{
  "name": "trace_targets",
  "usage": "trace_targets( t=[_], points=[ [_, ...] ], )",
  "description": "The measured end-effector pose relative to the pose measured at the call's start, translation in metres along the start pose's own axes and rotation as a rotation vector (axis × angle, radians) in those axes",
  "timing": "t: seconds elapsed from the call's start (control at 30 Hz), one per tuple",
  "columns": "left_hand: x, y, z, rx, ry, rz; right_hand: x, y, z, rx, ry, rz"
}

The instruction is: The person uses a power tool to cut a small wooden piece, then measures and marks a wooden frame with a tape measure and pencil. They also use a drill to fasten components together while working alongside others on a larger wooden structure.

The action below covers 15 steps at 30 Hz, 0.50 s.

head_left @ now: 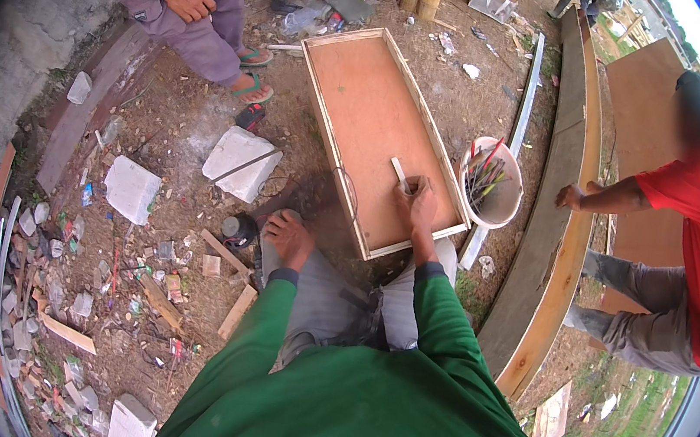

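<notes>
A shallow wooden tray-like box (328, 111), with a reddish-brown panel and a pale raised frame, lies at a slant in front of my knees. My right hand (417, 206) is over its near end, fingers closed around a short pale strip (397, 168) that sticks out toward the far side. Whether that strip is wood cannot be made out. On my left knee rests my left hand (288, 239), fingers spread, holding nothing. A thin dark loop (346, 190) crosses the box's left edge.
Right of the box stands a white bucket (508, 210) of tools. White blocks (239, 161), a dark power tool (239, 229) and wood offcuts lie at left. One person sits far left; another in red (689, 234) grips a long wooden beam (536, 268).
</notes>
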<state>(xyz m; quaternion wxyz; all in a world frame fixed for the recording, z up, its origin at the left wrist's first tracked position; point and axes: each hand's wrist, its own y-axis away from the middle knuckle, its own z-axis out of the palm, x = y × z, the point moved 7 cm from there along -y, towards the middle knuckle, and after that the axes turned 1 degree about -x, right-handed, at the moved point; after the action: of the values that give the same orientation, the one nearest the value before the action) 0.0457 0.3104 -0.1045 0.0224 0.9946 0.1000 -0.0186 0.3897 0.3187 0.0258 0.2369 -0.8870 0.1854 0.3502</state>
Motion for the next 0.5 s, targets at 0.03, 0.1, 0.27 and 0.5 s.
trace_targets(
  t=[0.03, 0.1, 0.27, 0.5],
  points=[
    [-0.0001, -0.0002, -0.0015, 0.0, 0.007, 0.002, -0.0042, 0.0007, -0.0019, 0.013, 0.003, -0.027],
    [-0.0016, -0.0005, 0.0007, -0.052, 0.026, 0.001, -0.0059, 0.0026, -0.0034, 0.013, 0.018, -0.01],
    [-0.0013, -0.0012, 0.0042, -0.042, -0.049, 0.004, -0.0096, 0.0035, -0.0065, 0.031, 0.081, -0.055],
    [0.0038, -0.0079, 0.0069, -0.065, -0.264, 0.002, -0.0138, 0.003, -0.0081, 0.015, 0.117, -0.066]
  ],
)
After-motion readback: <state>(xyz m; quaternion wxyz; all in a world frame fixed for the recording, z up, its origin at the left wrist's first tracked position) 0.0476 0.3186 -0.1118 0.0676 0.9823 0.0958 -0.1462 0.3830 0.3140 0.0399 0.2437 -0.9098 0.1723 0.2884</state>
